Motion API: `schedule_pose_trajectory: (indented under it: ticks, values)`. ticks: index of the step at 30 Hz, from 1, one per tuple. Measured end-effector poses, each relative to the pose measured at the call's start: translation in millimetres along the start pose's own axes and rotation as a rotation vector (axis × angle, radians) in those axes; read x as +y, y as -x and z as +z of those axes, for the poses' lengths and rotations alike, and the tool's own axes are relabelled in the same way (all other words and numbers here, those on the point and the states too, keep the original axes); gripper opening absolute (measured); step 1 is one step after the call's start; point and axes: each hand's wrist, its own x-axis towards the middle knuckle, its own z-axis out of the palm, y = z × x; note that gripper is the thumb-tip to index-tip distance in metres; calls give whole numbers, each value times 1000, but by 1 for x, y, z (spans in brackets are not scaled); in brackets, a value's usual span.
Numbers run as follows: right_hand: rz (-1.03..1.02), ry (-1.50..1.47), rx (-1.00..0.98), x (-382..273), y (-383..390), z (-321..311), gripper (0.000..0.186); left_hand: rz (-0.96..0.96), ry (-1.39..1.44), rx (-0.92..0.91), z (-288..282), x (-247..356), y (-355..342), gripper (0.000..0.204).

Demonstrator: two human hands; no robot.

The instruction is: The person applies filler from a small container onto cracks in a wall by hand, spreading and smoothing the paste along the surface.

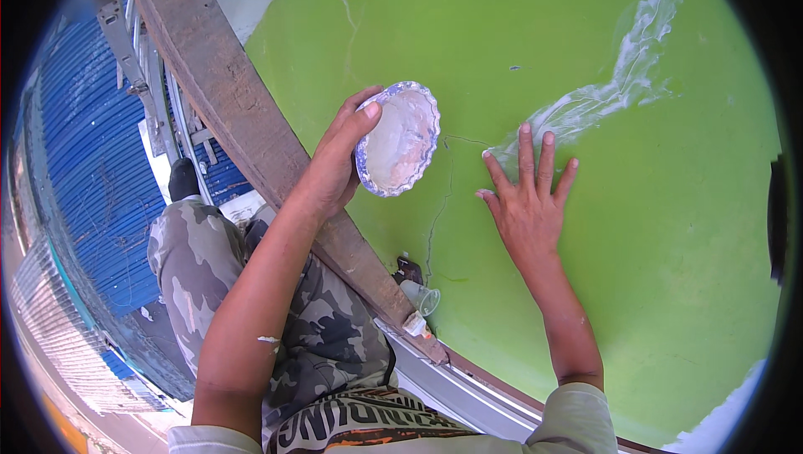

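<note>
My left hand grips a shallow bowl with a scalloped, blue-flecked rim, its thumb over the near edge. The bowl is tilted toward me and its inside is coated with whitish paste. Against the green wall my right hand is spread out, fingers apart, with nothing in it. Just beyond its fingertips starts a wet white smear, which runs up and to the right. A thin dark crack goes down the wall between the bowl and my right hand.
A rough wooden plank crosses diagonally on the left, along the wall. Near its lower end are a clear plastic cup and a small dark object. Metal framework and a blue corrugated roof lie beyond the plank, beside my leg.
</note>
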Motion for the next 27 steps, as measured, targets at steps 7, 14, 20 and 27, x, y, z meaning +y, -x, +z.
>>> schedule_pose_trajectory:
  ticks: [7,14,20,27]
  values:
    - [71,36,37,-5,-4,2,58,10,-14,-22,-1,2,0,88]
    - [37,-153,-24,-19,9,-8,57,-2,-9,2,1,3,1,88]
    - [139,-880,-27,-52,-4,-50,61,31,-64,-16,7,9,5,87]
    - [129,-1582,-379,-93,-29,-39,71,62,-133,-59,10,10,9,85]
